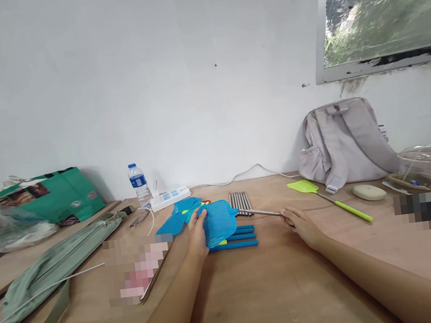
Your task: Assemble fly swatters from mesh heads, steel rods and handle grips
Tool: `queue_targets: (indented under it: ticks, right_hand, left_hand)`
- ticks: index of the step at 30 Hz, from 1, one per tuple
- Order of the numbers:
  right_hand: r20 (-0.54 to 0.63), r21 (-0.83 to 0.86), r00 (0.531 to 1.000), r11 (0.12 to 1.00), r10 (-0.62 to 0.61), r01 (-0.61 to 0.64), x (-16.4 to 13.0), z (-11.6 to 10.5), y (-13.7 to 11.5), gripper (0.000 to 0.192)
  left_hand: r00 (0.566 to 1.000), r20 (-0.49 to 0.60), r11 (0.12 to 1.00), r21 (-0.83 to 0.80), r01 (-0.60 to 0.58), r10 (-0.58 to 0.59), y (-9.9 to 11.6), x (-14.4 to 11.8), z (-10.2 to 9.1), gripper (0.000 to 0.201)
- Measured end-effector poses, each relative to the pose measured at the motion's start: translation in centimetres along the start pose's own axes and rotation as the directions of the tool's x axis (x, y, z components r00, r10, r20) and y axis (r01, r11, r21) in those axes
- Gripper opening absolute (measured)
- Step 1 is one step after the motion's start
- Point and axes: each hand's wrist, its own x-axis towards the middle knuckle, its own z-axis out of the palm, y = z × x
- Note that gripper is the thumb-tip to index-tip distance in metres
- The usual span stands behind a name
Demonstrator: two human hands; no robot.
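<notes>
A blue perforated fly swatter head (220, 223) is pinched at its left edge by my left hand (198, 233). My right hand (297, 225) grips the far end of a thin metal rod (263, 212). The rod's left tip meets the small neck of the swatter head; whether it sits inside cannot be made out. Below the head lie several blue handle tubes (244, 236), partly hidden by it. More metal rods (239, 200) are lined up behind. Other blue swatter heads (178, 216) are piled just left of my left hand.
A lime green fly swatter (340, 202) lies at right before a grey backpack (346, 140). A white round case (368, 192) is near it. At left are a water bottle (138, 184), a power strip (170, 197), a phone (146, 272) and a green cloth bag (60, 272).
</notes>
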Motion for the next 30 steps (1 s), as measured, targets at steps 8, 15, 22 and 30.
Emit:
queue_targets:
  ticks: [8,15,22,30]
  right_hand:
    - [0.073,-0.074,0.997,0.997,0.029,-0.024,0.5,-0.3,0.6,0.036]
    - [-0.016,-0.304,0.993,0.946,-0.120,0.110,0.6,-1.4,0.0,0.034]
    - [0.025,-0.334,0.983,0.926,-0.181,0.179,0.8,-2.3,0.2,0.030]
    - [0.089,-0.367,0.972,0.901,-0.216,0.233,0.8,-3.1,0.0,0.030]
  left_hand:
    - [0.998,-0.050,0.999,-0.002,0.048,-0.048,0.2,0.0,0.0,0.034]
    - [0.988,0.020,0.987,-0.038,0.154,-0.154,0.6,-0.2,-0.1,0.037]
    - [0.956,0.114,0.961,0.091,0.263,-0.272,1.0,-1.1,0.2,0.042]
    - [0.955,0.170,0.951,0.235,0.201,-0.244,1.2,-1.7,0.3,0.043]
